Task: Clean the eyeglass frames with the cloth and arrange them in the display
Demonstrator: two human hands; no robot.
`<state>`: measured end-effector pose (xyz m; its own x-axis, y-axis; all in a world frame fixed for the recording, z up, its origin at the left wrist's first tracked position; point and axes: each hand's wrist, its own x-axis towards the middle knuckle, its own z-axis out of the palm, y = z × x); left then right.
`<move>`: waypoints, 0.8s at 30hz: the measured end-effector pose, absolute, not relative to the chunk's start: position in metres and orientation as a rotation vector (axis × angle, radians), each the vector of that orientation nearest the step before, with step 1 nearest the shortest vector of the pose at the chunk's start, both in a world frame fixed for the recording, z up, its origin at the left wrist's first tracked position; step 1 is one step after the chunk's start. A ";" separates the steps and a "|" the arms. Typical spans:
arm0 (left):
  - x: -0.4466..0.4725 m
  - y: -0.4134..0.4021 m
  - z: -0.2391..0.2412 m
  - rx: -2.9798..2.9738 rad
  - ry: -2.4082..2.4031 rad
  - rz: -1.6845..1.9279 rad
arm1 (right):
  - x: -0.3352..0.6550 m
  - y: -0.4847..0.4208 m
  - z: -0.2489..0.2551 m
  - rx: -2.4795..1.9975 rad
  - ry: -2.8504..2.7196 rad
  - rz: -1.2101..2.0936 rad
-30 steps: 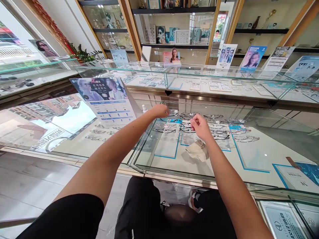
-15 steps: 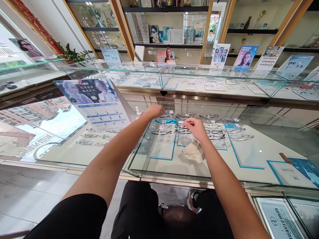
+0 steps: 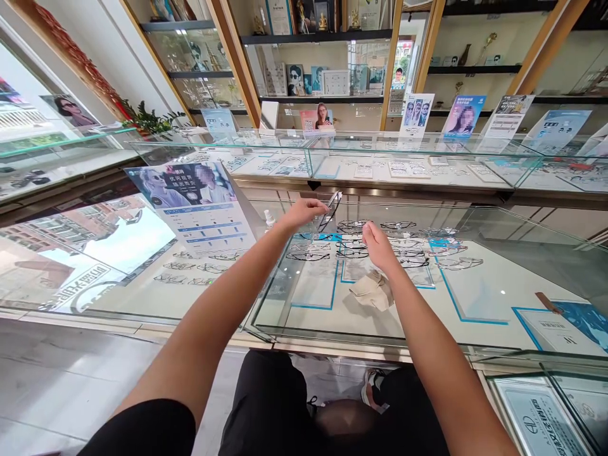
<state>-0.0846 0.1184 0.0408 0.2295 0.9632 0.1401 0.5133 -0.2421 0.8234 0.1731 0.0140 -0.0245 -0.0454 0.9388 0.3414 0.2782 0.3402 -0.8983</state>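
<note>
Your two hands work apart above the glass-topped desk, both arms stretched forward. Your left hand is turned palm down, its fingertips clamped on one end of a pair of glasses, which tilts steeply upward near the desk's far edge. Your right hand has its fingers curled inward over the rows of spectacle frames; whether they enclose anything you cannot tell.

Your left forearm hides the lower part of a spray bottle, and your right forearm meets the edge of a crumpled cloth. Your left sleeve is cut off by the lower border. The spectacle frames overlap too closely to number.

Count one held pair, one cloth, one bottle and one large printed stand at left; a framed certificate, lower right, is partly cropped.
</note>
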 end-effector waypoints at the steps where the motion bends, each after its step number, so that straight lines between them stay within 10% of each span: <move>1: -0.074 0.108 0.037 1.742 1.278 0.962 | 0.174 0.013 -0.023 -1.141 -1.549 0.781; 24: -0.014 0.032 -0.010 1.393 0.726 1.160 | 0.171 0.004 -0.006 -1.124 -1.401 0.839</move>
<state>-0.0138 0.0325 -0.0104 0.3260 0.9154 0.2363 -0.1872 -0.1826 0.9652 0.1712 0.0037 -0.0060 0.0502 0.9488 0.3119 0.1729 0.2994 -0.9383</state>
